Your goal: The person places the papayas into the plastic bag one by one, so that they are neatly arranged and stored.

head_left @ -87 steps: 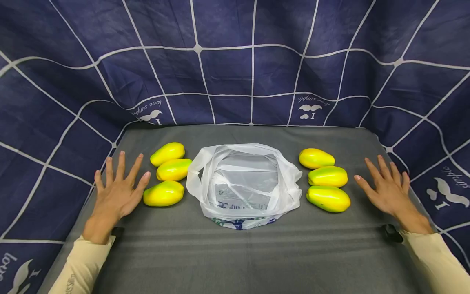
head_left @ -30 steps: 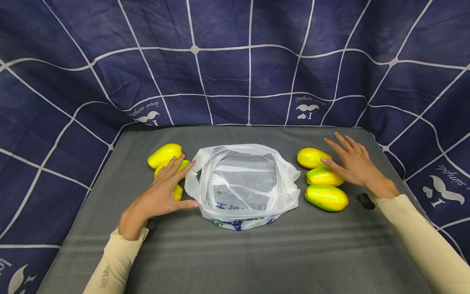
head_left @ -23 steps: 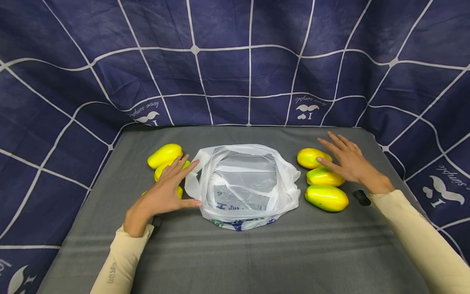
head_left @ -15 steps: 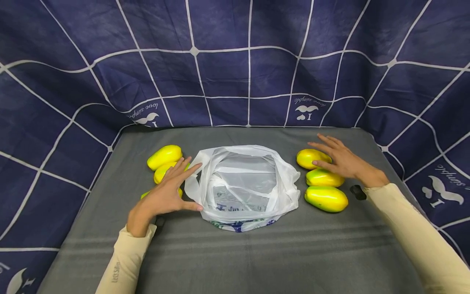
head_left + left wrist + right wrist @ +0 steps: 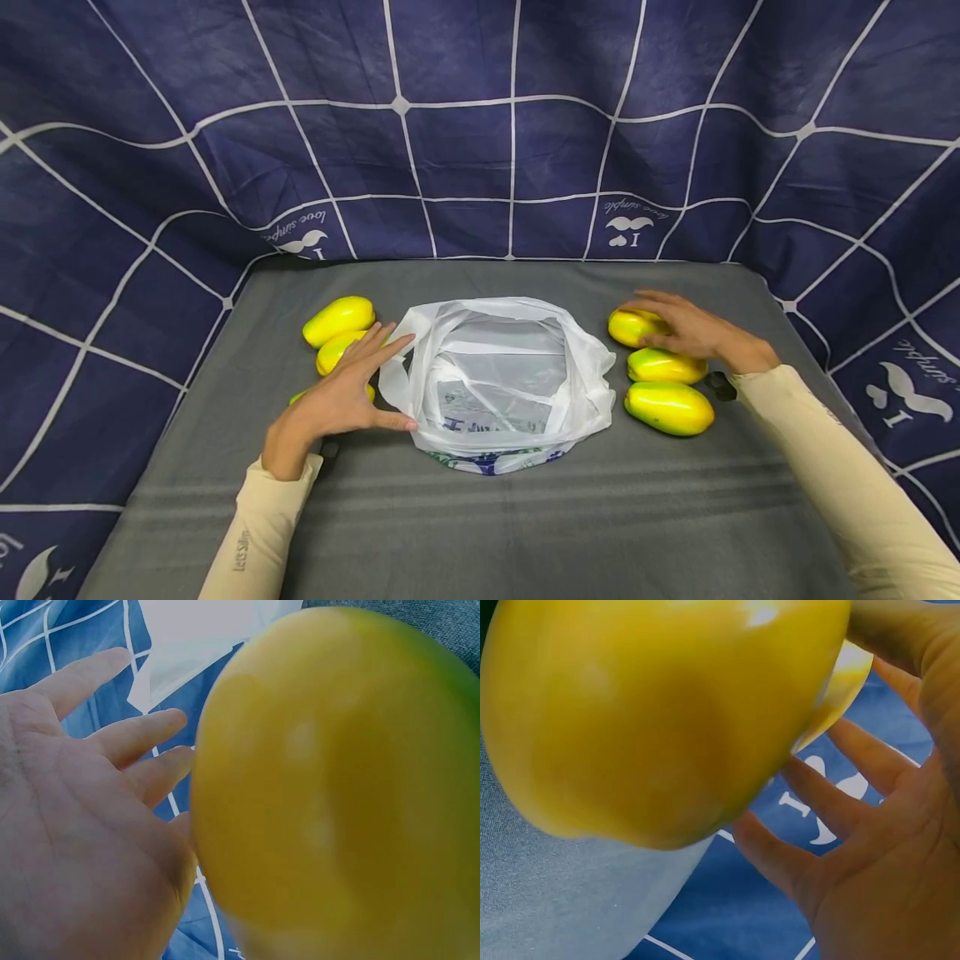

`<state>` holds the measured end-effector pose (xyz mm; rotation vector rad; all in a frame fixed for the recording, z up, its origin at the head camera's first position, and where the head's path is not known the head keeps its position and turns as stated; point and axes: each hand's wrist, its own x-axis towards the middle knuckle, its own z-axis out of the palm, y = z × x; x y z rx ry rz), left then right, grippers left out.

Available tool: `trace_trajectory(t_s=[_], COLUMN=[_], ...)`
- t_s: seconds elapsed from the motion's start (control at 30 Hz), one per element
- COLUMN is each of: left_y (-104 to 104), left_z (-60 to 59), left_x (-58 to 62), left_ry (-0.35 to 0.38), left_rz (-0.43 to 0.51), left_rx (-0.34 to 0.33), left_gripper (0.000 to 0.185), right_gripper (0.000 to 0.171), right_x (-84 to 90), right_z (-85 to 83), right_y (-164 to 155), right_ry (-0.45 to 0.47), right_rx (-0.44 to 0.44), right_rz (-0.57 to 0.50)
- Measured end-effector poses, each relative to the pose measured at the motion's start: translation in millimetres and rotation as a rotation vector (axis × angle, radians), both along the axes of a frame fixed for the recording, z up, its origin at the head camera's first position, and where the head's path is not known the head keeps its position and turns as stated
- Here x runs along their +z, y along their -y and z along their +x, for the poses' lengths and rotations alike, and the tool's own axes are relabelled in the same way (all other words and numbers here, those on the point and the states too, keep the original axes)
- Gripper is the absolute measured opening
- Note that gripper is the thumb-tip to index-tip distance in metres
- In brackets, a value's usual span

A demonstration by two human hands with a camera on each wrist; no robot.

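A white plastic bag (image 5: 592, 367) stands with its mouth spread wide at mid-table. My left hand (image 5: 337, 396) reaches to its left side, fingers extended and thumb apart, fingertips and thumb tip right at the bag's edge. Under this hand lie yellow-green papayas; the nearest is mostly covered, and one papaya (image 5: 337, 780) fills much of the left wrist view. My right hand (image 5: 697, 329) is over the farthest right papaya (image 5: 630, 327), fingers across its far side and thumb on the near side. In the right wrist view those fingers are spread behind a nearer papaya (image 5: 660, 727).
Left of the bag, the far papaya (image 5: 338, 321) and middle papaya (image 5: 332, 356) lie close together. On the right, a middle papaya (image 5: 663, 367) and near papaya (image 5: 670, 408) form a row. A grey cloth (image 5: 510, 533) covers the table; a blue checked curtain (image 5: 465, 150) surrounds it.
Both hands have come inward from the table's sides, the left to the bag's edge. The right has since lowered over the far papaya. Bag and papayas stay in place.
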<state>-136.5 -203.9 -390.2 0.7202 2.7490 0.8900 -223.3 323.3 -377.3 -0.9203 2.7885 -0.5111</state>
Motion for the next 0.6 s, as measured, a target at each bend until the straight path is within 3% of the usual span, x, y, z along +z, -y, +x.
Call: trace_trajectory(t_s=[0.6], left_y=[0.3], left_z=[0.2], left_x=[1.7], left_ry=[-0.006], left_rz=[0.016], left_rx=[-0.001], left_gripper=[0.119], right_gripper=[0.052], right_x=[-3.3], right_z=[0.2], right_y=[3.7], right_ry=[-0.044], right_rx=[-0.003], right_rz=[-0.022])
